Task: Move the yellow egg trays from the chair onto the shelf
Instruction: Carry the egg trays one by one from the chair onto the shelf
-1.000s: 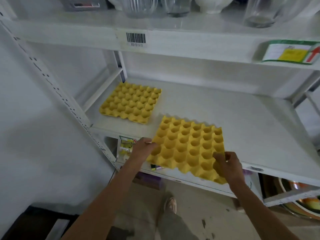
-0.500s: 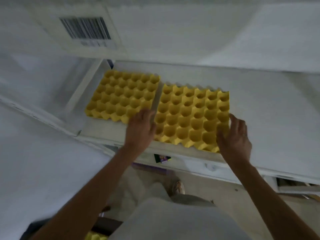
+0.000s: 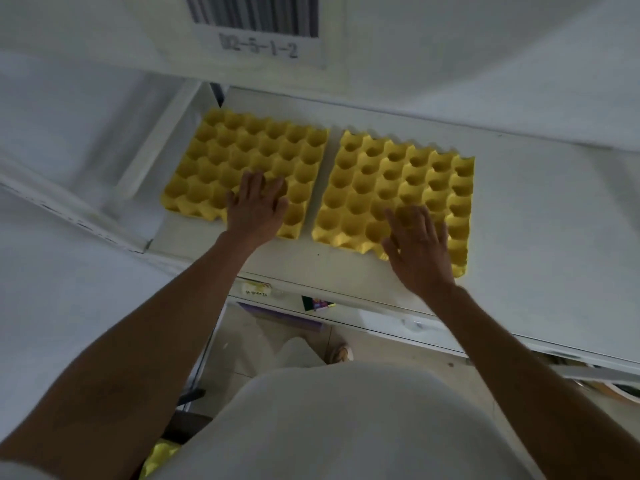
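Nearest to me: a scrap of yellow shows low beside my light shirt, maybe more trays on the chair, though too little shows to be sure
My left hand: grip released, fingers spread, palm lying flat on the near right part of the left egg tray
My right hand: grip released too, fingers splayed over the near edge of the right egg tray; I cannot tell whether the palm presses or only hovers
Trays: both sit cups-up on the white shelf, side by side with a narrow gap between, the left one close to the upright post
Farthest: a barcode label on the edge of the shelf above
Step in hand: I judge I am settling and squaring the two trays, the placing itself done
Next move: lift both palms straight off so neither tray slides, then turn back to the chair for any tray left there
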A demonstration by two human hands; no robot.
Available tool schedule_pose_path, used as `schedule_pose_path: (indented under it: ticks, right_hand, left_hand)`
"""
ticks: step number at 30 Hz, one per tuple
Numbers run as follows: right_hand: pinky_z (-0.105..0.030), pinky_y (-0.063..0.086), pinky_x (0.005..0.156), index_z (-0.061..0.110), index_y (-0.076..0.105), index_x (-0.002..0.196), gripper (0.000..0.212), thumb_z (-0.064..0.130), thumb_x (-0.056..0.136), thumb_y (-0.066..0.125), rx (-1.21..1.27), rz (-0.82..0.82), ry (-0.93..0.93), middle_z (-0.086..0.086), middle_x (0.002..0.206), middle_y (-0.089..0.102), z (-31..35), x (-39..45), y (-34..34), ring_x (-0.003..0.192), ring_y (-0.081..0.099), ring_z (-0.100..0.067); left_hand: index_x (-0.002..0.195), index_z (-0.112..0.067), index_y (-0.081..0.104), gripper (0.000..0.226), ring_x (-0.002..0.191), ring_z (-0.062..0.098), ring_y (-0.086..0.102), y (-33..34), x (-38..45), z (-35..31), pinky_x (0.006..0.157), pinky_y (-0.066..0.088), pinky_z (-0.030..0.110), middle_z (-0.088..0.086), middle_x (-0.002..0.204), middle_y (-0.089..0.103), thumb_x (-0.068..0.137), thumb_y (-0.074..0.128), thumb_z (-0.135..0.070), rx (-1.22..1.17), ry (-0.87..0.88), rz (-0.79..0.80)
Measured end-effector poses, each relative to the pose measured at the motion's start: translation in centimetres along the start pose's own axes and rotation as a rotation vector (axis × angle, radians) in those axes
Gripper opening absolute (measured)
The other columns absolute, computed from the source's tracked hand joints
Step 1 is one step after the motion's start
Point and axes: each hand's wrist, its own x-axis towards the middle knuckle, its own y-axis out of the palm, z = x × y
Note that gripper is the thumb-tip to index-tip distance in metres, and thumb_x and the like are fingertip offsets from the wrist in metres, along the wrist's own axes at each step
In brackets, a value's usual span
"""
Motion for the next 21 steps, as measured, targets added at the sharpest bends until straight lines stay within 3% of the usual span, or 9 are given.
schedule_pose_path:
  ticks: [8,13,18,21]
  right_hand:
    - [-0.062,0.025,0.119,0.037,0.023,0.16,0.058,0.052,0.105,0.032,-0.018,0.126,0.004,-0.017,0.166,0.02,-2.4,10.8,-1.8,0.156,0.015,-0.038]
    - [-0.062,0.036,0.114,0.037,0.024,0.159,0.067,0.054,0.095,0.011,-0.114,0.295,-0.089,-0.003,0.171,0.006,-2.1,14.2,-2.9,0.158,-0.002,-0.036]
    - [-0.062,0.042,0.109,0.045,0.011,0.16,0.058,0.056,0.105,0.025,-0.007,0.209,-0.015,-0.001,0.17,0.012,-1.6,13.4,-2.6,0.159,-0.001,-0.03]
    - [-0.063,0.033,0.116,0.042,0.014,0.16,0.063,0.06,0.1,0.015,-0.034,0.259,-0.063,-0.001,0.171,0.009,-1.6,14.1,-3.0,0.159,0.0,-0.032]
  left_hand:
    - [0.159,-0.043,0.025,0.065,0.163,0.03,0.007,0.1,0.2,0.1,0.125,0.016,0.064,0.003,0.173,0.019,0.097,0.02,-0.062,-0.041,0.012,-0.048]
    - [0.157,-0.045,0.027,0.065,0.163,0.028,0.007,0.5,0.5,0.3,0.125,0.014,0.063,0.001,0.172,0.021,0.095,0.021,-0.064,-0.066,0.001,-0.07]
    - [0.154,-0.045,0.033,0.063,0.162,0.028,0.012,0.8,0.4,-0.3,0.124,0.017,0.063,0.001,0.171,0.027,0.094,0.024,-0.062,-0.082,-0.032,-0.12]
    - [0.153,-0.044,0.035,0.061,0.161,0.03,0.016,0.9,0.6,-0.7,0.123,0.019,0.063,0.002,0.168,0.031,0.095,0.026,-0.06,-0.075,-0.032,-0.156]
